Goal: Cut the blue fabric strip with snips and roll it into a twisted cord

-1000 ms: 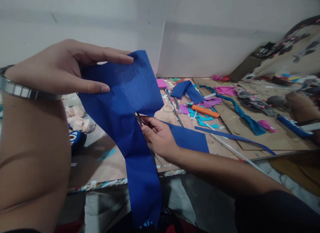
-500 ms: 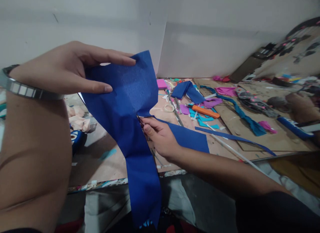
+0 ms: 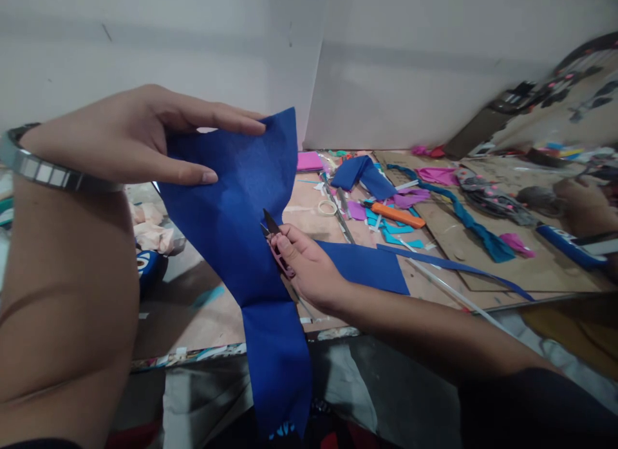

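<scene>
My left hand (image 3: 145,134) pinches the upper part of a long blue sheet (image 3: 232,224), which looks like crepe paper or thin cloth. The sheet is held up over the table, and its lower end hangs past the front edge. In my right hand (image 3: 309,262) is a pair of small thread snips (image 3: 279,246) with a pinkish handle and dark blades. Their blades are apart and point up and left, in front of the sheet near its right edge. Behind my right hand a flat blue piece (image 3: 367,269) lies on the table.
An orange utility knife (image 3: 398,215), a tape ring (image 3: 327,208), a folded blue piece (image 3: 362,175) and teal scraps lie mid-table. A narrow blue strip (image 3: 454,265) crosses onto cardboard (image 3: 444,240). Another person's hand (image 3: 582,201) is at the far right. Peach crumpled pieces (image 3: 152,230) lie left.
The snips have come out from the sheet's edge, and their blades now show in front of it. The sheet's upper right corner has swung slightly. My left hand keeps its hold.
</scene>
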